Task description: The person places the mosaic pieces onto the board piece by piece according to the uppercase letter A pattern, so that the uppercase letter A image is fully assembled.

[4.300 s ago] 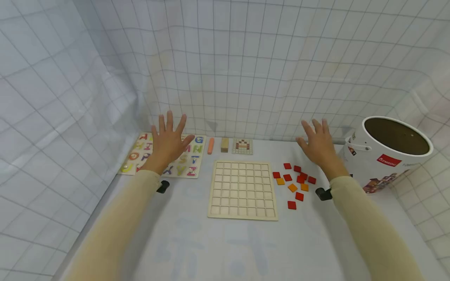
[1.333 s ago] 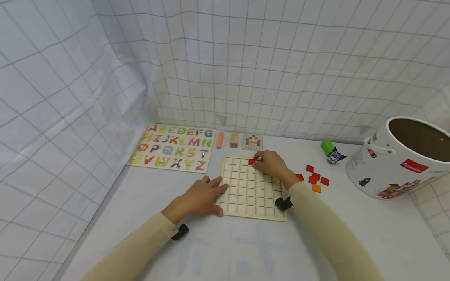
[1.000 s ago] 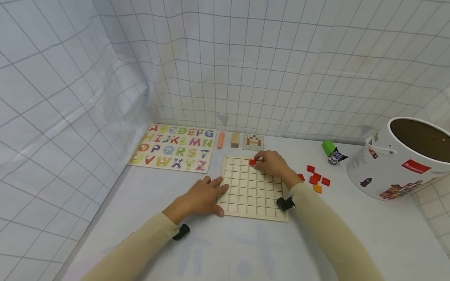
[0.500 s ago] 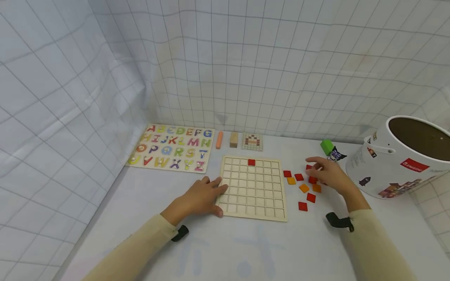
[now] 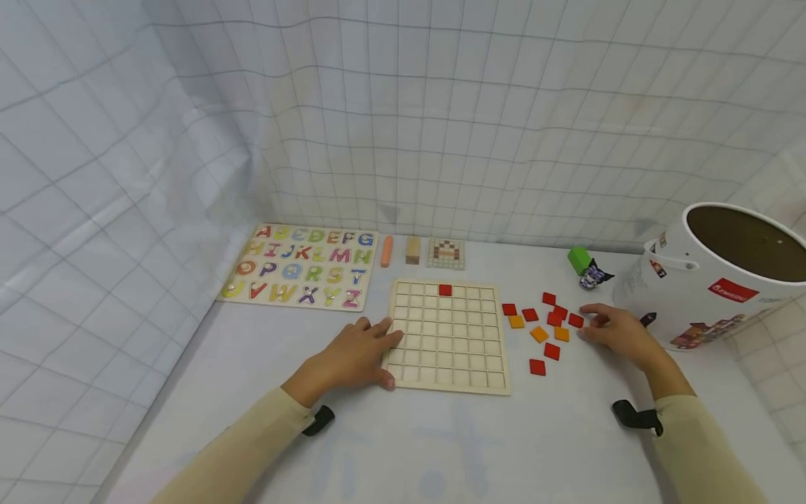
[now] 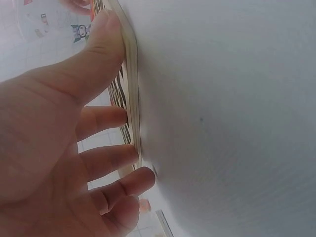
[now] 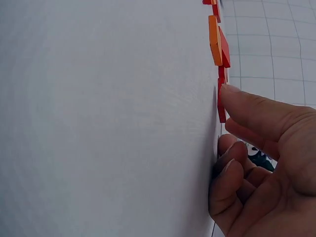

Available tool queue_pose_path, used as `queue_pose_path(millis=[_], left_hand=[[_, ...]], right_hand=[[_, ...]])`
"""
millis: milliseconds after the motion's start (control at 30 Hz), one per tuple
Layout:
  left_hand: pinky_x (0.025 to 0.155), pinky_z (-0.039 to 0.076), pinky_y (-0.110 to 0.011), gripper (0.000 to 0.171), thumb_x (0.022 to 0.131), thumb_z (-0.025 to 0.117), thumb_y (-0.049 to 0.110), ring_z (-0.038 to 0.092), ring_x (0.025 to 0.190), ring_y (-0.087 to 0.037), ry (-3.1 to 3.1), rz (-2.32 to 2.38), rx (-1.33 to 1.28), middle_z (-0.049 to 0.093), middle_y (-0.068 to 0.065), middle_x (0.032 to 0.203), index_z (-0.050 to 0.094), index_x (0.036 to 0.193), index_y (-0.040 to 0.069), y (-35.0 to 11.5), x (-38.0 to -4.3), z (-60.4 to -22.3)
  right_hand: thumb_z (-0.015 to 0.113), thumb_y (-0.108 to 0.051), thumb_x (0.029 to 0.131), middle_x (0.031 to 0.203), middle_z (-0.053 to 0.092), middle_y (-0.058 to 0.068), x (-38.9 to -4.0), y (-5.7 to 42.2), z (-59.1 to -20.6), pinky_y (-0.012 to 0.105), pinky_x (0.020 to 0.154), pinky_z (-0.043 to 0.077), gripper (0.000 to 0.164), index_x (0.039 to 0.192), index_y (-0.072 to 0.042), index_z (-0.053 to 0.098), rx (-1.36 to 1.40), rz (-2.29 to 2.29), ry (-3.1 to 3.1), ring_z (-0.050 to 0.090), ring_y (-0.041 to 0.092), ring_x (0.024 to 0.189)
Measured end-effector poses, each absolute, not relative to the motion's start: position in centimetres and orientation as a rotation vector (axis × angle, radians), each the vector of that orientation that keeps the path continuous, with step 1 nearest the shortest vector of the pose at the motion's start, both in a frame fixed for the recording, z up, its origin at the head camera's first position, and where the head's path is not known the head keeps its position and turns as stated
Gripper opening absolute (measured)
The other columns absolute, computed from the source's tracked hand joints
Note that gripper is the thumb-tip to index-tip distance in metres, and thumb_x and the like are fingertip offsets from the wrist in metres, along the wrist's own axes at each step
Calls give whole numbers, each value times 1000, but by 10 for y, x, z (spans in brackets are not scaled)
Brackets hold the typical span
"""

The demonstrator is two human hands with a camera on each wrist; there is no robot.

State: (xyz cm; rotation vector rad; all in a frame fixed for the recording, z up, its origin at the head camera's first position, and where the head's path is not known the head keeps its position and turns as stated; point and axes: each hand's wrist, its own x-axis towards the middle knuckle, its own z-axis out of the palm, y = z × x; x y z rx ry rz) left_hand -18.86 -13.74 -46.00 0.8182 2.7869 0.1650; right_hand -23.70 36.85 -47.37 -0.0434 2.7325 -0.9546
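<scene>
And here's the left hand [image 5: 354, 353], fingers spread, holding down the left edge of the pale wooden square board with shallow compartments [image 5: 450, 343], thumb at the near left corner! In the middle compartment of the far row sits one flat red square tile [image 5: 446, 290], the only tile on the board

Over to the right hand [image 5: 620, 337], down by the loose pieces: thumb and index finger parted, the other fingers curled under, the fingertips right beside the rightmost loose red tile [image 5: 576, 320]; whether they touch it, I can't tell! To its left lie more loose red tiles [image 5: 549, 298], some bunched together, with three flat orange square tiles [image 5: 539, 334] among them, all between the board and the right hand

Along the back, left to right: a pale board of coloured letters [image 5: 296, 283], a salmon-coloured stick [image 5: 387, 250], a light wooden block [image 5: 412, 250] and a small square card with a brown pattern [image 5: 446, 253]. Away on the right, a bright green block [image 5: 580, 261] and a little purple-and-black figure [image 5: 592, 277] stand near a big white bucket with printed pictures [image 5: 686, 301]
</scene>
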Motion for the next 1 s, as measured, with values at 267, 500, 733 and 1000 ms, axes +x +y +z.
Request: queue_pose_path(millis=[267,500,733,1000], left_hand=[[100,44,-49,89,80,78,58,48,118,-32,2769,167,824,39,-15,161,49,153,18,-135,-187,-457],[101,43,-50,89,81,77,60,49,120,-32,2779,157,830,38,-14,162,48,154,18,-136,-187,-456],[103,43,-51,88,80,78,58,49,122,-33,2772,175,830,38,-16,162,48,153,17,-138,-188,-455],[103,43,-51,88,81,78,56,50,123,-35,2759,188,841,37,-18,162,48,153,16,-137,-188,-454]], right_hand=[[70,-26,98,102,57,14,-237,368,-477,32,68,49,45,135,-2,59,-25,-918,2763,53,26,88],[68,-25,99,100,57,13,-238,368,-477,34,67,45,41,133,-3,61,-33,-890,2796,51,27,90],[67,-25,100,99,55,13,-240,367,-478,33,66,45,41,133,-3,61,-27,-890,2795,51,27,89],[63,-37,102,104,54,16,-238,365,-475,32,68,46,49,138,-5,57,66,-969,2808,50,29,93]])
